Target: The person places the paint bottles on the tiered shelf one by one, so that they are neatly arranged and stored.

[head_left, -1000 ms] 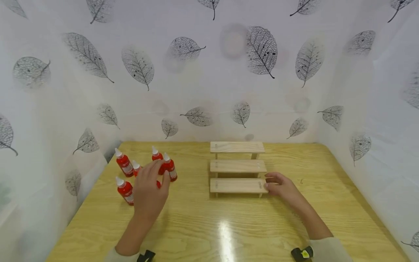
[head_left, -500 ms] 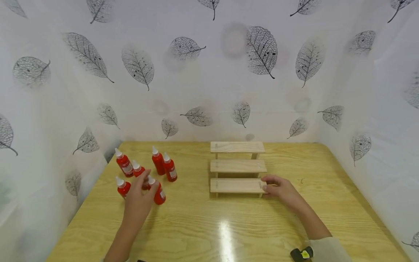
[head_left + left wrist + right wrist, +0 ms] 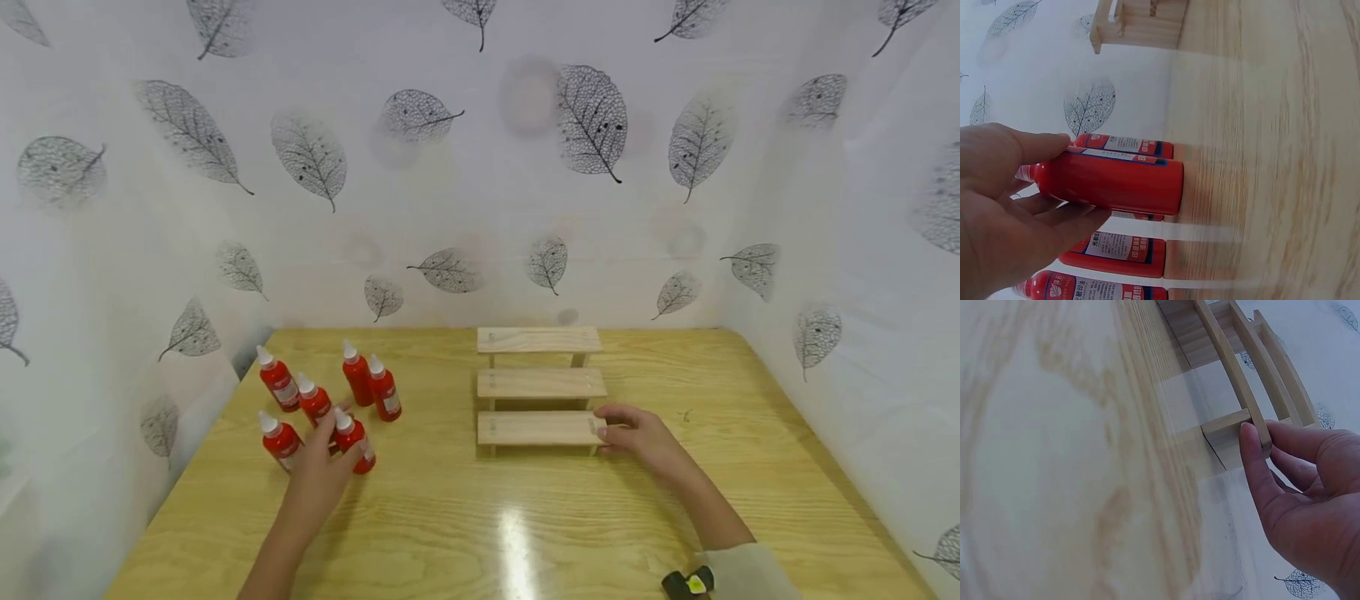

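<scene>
My left hand (image 3: 318,473) grips the front red ink bottle (image 3: 350,437), which has a white pointed cap and stands upright on the table. In the left wrist view the thumb lies along one side of this bottle's red body (image 3: 1116,182), with the fingers on the other side. Over on the right, a three-step wooden display stand (image 3: 536,428) faces me. My right hand (image 3: 647,442) pinches the right end of its lowest board. The right wrist view has the thumb on one face of that board (image 3: 1235,372) and a fingertip on the opposite face.
Several more red bottles stand close by: one beside the left fingers (image 3: 313,398), one at the front left (image 3: 279,440), one at the back left (image 3: 281,385) and a pair behind (image 3: 384,392). Leaf-printed white sheeting (image 3: 442,200) encloses the wooden table (image 3: 442,525) at the back and sides.
My left hand has come away from the rear pair of bottles, moving left and nearer to me, and now holds the front bottle. My right hand stays at the stand's lowest board.
</scene>
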A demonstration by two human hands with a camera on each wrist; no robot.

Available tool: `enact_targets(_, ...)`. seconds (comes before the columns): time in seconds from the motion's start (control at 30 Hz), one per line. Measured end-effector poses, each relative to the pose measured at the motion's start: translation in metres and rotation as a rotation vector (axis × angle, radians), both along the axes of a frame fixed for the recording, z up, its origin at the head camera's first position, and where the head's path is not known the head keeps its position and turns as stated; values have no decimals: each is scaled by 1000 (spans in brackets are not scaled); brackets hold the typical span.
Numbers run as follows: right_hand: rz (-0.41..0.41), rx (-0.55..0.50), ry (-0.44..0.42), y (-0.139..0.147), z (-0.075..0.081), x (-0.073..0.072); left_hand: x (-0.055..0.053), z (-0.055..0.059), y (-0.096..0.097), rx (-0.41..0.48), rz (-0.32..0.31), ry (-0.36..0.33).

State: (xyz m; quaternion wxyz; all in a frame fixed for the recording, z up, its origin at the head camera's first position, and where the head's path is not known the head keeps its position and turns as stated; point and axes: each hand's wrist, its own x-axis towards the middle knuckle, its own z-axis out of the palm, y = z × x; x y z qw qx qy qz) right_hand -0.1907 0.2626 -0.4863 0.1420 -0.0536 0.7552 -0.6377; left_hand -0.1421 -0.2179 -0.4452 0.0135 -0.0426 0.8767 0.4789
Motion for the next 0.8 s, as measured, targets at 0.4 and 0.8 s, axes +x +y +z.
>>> enact_targets(0.4,-25,79,17,-2,4,2,-6,15,16,155,10,62)
enact_targets(0.8,-28,92,13,-2,4,2,-41,42,66,278,-154,208)
